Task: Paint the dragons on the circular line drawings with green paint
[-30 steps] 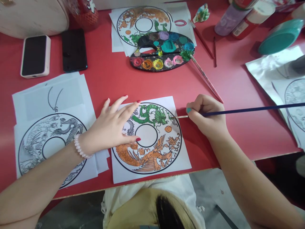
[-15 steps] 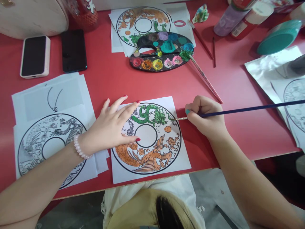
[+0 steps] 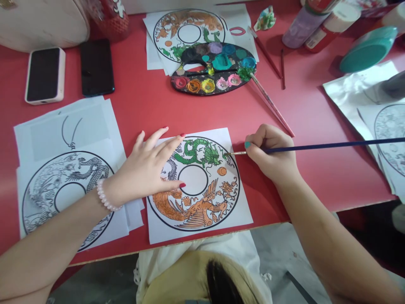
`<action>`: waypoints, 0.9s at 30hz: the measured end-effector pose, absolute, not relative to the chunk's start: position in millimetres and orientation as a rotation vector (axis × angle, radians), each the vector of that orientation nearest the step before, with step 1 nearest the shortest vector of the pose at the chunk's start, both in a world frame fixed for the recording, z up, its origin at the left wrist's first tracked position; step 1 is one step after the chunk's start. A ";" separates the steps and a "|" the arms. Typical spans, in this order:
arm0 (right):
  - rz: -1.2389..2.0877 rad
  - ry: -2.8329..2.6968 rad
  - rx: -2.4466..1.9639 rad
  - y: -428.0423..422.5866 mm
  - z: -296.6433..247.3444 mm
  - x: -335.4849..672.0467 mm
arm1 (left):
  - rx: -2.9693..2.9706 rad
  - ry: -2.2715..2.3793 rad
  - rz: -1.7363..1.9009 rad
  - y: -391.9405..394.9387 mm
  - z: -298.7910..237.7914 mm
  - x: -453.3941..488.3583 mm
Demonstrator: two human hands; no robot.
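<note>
My right hand [image 3: 272, 154] grips a paintbrush with a long dark blue handle [image 3: 329, 146]. Its thin tip rests at the upper right of a printed sheet [image 3: 236, 209], beside the green dragon's head. On this sheet a ring design holds a green dragon [image 3: 198, 153], partly left unpainted at its left, and an orange phoenix [image 3: 202, 209]. My left hand [image 3: 155, 164] lies spread over the sheet's left side, fingers apart, holding nothing, and covers part of the ring. A pale pink bead bracelet [image 3: 106, 196] circles that wrist.
A paint palette [image 3: 190, 77] lies beyond the sheet, with a red-handled brush [image 3: 274, 105] leaning on it. Uncoloured printed sheets [image 3: 69, 164] are at left, below two phones [image 3: 96, 67] [image 3: 45, 75]. Paint bottles [image 3: 368, 50] stand at the back right.
The brush tip has shifted slightly left and up along the dragon's edge, and its handle is tilted a little less. My left hand stays in place on the sheet.
</note>
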State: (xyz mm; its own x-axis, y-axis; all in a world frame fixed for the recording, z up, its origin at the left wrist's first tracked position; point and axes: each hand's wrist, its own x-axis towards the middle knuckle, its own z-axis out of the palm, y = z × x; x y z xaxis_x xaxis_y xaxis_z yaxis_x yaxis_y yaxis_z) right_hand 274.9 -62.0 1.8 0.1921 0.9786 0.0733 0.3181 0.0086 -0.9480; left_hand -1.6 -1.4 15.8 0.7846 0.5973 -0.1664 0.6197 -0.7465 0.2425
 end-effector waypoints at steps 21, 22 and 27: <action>0.839 -1.282 -1.522 -60.4 3.1 273.8 | 2.695 0.937 -0.115 -1.1 17.1 -0.2; 0.835 -1.284 -1.522 -60.4 3.0 273.9 | 2.699 0.937 -0.116 -1.2 17.2 0.0; 0.857 -1.321 -1.482 -60.7 1.3 275.0 | 2.713 0.942 -0.135 -1.8 17.0 -0.5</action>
State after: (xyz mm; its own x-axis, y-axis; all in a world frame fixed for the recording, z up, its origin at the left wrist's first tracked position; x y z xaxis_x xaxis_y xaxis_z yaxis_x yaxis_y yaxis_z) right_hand 275.0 -60.7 1.3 0.1741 0.9811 0.0841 0.3228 0.0238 -0.9462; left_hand -0.5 -1.8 17.0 0.7848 0.5949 -0.1734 0.6197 -0.7538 0.2186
